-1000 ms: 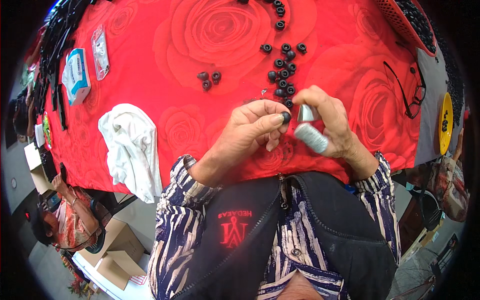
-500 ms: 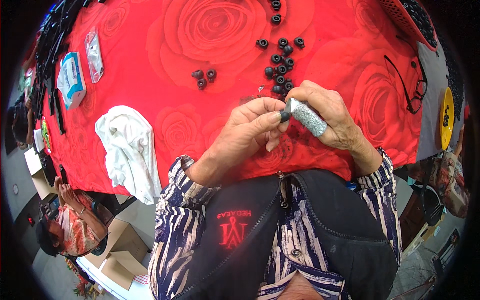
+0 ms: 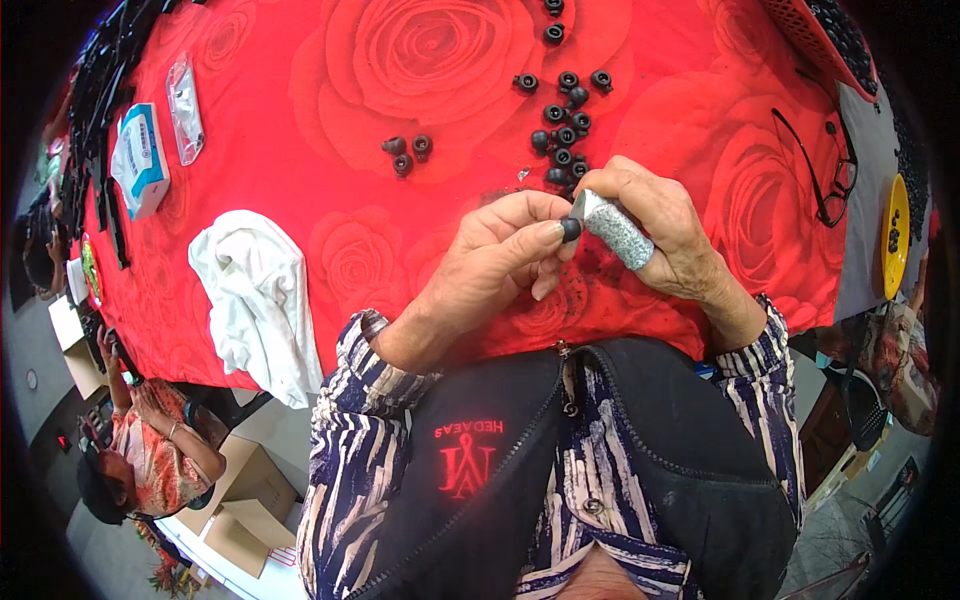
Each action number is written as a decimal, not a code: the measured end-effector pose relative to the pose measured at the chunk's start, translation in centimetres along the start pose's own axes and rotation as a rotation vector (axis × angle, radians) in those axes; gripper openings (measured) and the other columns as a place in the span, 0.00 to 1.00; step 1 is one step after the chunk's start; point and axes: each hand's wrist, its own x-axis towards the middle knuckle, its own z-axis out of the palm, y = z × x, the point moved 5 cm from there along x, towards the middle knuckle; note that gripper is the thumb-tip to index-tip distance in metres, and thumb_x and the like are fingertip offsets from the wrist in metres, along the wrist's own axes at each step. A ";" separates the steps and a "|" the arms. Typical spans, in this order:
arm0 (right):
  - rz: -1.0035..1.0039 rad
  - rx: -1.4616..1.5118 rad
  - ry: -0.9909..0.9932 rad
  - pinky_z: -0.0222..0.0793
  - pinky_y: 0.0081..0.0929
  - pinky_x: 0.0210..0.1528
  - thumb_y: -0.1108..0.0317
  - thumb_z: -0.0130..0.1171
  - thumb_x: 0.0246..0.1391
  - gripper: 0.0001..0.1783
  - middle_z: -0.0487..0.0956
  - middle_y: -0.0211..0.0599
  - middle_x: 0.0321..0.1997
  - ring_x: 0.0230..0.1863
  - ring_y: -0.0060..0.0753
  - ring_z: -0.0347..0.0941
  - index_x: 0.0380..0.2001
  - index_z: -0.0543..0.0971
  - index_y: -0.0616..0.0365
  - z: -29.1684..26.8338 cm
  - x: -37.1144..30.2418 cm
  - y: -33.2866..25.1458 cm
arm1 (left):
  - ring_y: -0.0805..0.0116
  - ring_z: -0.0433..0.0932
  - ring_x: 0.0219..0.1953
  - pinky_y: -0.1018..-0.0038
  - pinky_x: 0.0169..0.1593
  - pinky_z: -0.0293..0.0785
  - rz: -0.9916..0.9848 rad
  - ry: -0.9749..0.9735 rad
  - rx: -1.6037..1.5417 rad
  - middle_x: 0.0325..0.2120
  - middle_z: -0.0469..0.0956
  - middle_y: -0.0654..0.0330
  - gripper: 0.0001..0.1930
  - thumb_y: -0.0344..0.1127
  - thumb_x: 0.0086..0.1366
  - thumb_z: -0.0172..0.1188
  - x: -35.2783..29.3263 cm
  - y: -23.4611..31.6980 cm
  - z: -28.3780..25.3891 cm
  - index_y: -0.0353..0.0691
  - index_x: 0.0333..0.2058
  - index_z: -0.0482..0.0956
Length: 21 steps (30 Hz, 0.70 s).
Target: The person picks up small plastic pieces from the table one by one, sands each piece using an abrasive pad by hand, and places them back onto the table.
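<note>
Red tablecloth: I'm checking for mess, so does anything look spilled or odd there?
Yes: dark specks, perhaps debris, dot the red cloth beside the left hand. Three black pieces sit apart from the main cluster.

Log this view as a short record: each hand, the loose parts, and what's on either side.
Left hand: pinches a small rounded black part
Right hand: holds a flat metallic piece at that part; contact unclear
Right thumb: silvery wrap
Loose black parts: group beyond the hands; three more to its left
Left side: white cloth, blue-and-white pack, clear case
Right side: glasses, yellow dish
Surface: red rose-patterned tablecloth
</note>
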 end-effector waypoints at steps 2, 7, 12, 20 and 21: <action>-0.001 -0.010 -0.016 0.65 0.33 0.27 0.68 0.61 0.42 0.18 0.70 0.40 0.27 0.27 0.44 0.70 0.38 0.71 0.62 0.0 -0.1 0.1 | 0.81 0.68 0.25 0.84 0.25 0.66 -0.004 -0.001 0.005 0.28 0.72 0.64 0.10 0.34 0.65 0.51 0.0 0.1 0.1 0.35 0.41 0.70; 0.000 0.027 -0.030 0.65 0.33 0.27 0.68 0.61 0.41 0.18 0.70 0.40 0.27 0.27 0.44 0.70 0.38 0.71 0.62 -0.1 0.0 0.0 | 0.81 0.67 0.24 0.84 0.25 0.66 -0.002 0.017 0.007 0.28 0.72 0.64 0.10 0.34 0.65 0.51 -0.2 0.1 0.2 0.35 0.41 0.71; -0.013 0.033 -0.018 0.65 0.33 0.27 0.70 0.60 0.41 0.18 0.70 0.40 0.27 0.26 0.44 0.70 0.38 0.71 0.62 -0.1 -0.1 0.2 | 0.81 0.67 0.25 0.84 0.25 0.66 0.002 0.012 0.036 0.28 0.72 0.63 0.10 0.34 0.65 0.51 -0.1 0.1 0.2 0.34 0.41 0.71; -0.036 0.044 -0.039 0.64 0.32 0.26 0.71 0.59 0.42 0.17 0.70 0.41 0.26 0.25 0.43 0.69 0.37 0.71 0.63 0.0 0.0 0.3 | 0.81 0.66 0.25 0.84 0.24 0.65 0.005 0.035 0.027 0.26 0.71 0.65 0.10 0.34 0.65 0.51 -0.2 0.3 0.4 0.34 0.40 0.71; -0.036 0.043 -0.039 0.64 0.32 0.26 0.71 0.59 0.42 0.17 0.70 0.41 0.26 0.25 0.43 0.69 0.37 0.71 0.63 -0.1 0.0 0.2 | 0.81 0.66 0.25 0.84 0.24 0.65 0.004 0.030 0.028 0.26 0.71 0.65 0.10 0.34 0.65 0.51 -0.1 0.3 0.4 0.34 0.40 0.71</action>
